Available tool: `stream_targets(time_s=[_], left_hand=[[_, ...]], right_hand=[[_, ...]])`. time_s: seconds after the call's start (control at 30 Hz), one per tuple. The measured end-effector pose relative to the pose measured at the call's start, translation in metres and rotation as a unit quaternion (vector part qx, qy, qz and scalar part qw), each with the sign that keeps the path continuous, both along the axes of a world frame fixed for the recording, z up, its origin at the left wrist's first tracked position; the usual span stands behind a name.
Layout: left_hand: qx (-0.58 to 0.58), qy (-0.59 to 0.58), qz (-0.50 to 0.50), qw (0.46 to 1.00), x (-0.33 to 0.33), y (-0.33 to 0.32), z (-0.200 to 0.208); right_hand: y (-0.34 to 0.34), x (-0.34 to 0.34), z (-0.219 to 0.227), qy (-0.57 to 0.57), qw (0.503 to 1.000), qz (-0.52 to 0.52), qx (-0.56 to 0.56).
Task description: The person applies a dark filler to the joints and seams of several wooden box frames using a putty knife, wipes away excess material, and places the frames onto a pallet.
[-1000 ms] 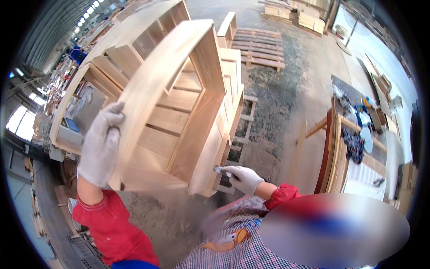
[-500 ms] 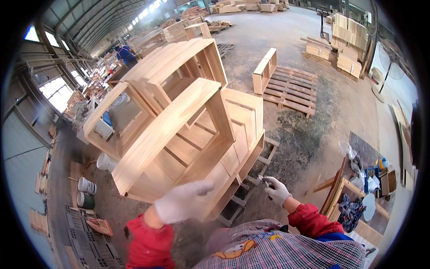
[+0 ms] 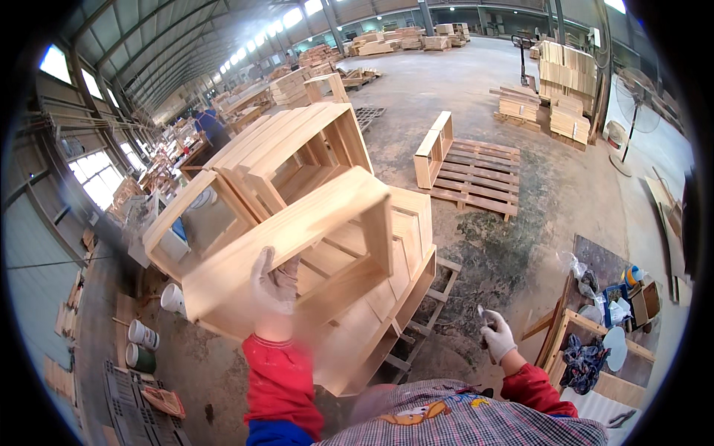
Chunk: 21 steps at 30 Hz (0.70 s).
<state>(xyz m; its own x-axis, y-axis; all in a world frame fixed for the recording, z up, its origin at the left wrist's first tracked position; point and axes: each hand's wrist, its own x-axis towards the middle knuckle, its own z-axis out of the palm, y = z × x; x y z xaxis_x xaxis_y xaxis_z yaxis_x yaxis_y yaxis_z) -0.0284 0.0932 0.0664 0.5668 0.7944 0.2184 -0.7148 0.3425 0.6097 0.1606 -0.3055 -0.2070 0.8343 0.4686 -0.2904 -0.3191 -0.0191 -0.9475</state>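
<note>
My left hand [image 3: 274, 286], in a white glove and blurred, grips the lower inner edge of a pale rectangular wooden frame [image 3: 312, 219]. The thumb lies against the board and the other fingers reach into the opening. This frame tilts on top of more wooden frames [image 3: 405, 271], which stand on a pallet [image 3: 445, 279]. Off to the right, my right hand [image 3: 500, 338], also gloved, closes around a small tool [image 3: 482, 316] with a light, shiny tip. Most of the tool is hidden in the palm, and I cannot make out its kind.
Behind stand further stacked frames [image 3: 297, 141]. A slatted pallet [image 3: 476, 175] bears another frame [image 3: 433, 149]. Buckets [image 3: 143, 334] and a dark plastic pallet [image 3: 141, 405] are at left. A cluttered bench [image 3: 595, 260] and a standing fan [image 3: 634, 111] are at right.
My left hand has moved from in front of the frame onto its edge and taken hold. The frame has shifted and tilted. My right hand has moved rightward with the tool.
</note>
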Motion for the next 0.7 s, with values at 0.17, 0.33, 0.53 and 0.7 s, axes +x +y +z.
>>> stream_targets(time_s=[0.17, 0.33, 0.53, 0.7], left_hand=[[-0.010, 0.028, -0.009, 1.000, -0.022, 0.054, 0.020], [-0.016, 0.048, -0.038, 0.998, -0.052, 0.114, 0.004], [-0.051, 0.105, 0.013, 0.993, -0.055, 0.098, -0.018], [0.022, 0.134, -0.074, 0.988, -0.055, 0.058, -0.021]], right_hand=[[0.030, -0.008, 0.051, -0.021, 1.000, 0.002, 0.012], [0.115, -0.048, 0.111, -0.038, 0.993, 0.091, 0.062], [0.190, -0.088, 0.126, -0.068, 0.980, 0.144, 0.119], [0.213, -0.074, 0.102, -0.047, 0.970, 0.157, 0.182]])
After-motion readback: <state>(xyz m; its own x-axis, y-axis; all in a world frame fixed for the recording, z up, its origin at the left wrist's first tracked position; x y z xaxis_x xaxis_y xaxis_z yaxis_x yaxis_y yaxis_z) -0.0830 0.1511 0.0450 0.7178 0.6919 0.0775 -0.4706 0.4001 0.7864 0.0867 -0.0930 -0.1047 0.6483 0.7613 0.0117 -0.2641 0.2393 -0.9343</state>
